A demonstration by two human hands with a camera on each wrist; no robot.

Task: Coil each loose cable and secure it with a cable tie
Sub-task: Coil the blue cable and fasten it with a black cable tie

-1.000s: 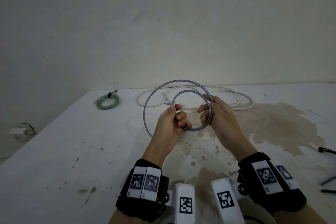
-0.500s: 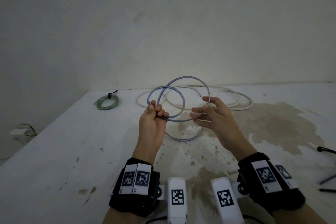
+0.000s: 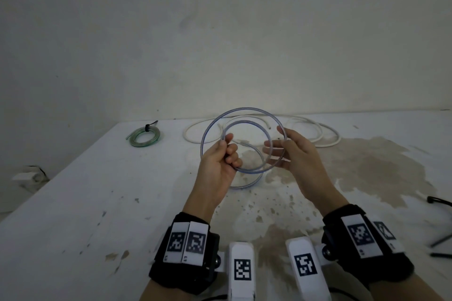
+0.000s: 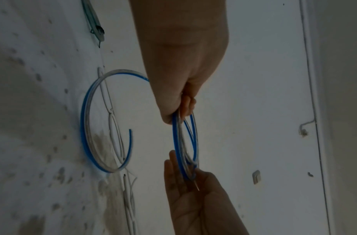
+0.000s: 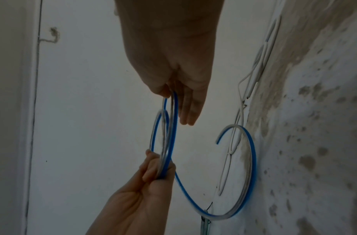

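Observation:
A clear cable with a blue stripe is held above the white table in two round loops, the smaller inside the larger. My left hand pinches both loops at their left side between thumb and curled fingers. My right hand meets the loops' right side with fingers straight, and the strands run between thumb and fingers. The cable's tail curves down in an open arc to the table. In the right wrist view the straight fingers lie beside the strands.
A green coil bound with a black tie lies at the back left. A loose white cable sprawls along the back edge behind my hands. Black cable ties lie at the right edge. The table is stained brown on the right.
My left hand has carried the small loop rightward into the big loop. My right hand, spread and apart before, now touches the loops with its thumb over them.

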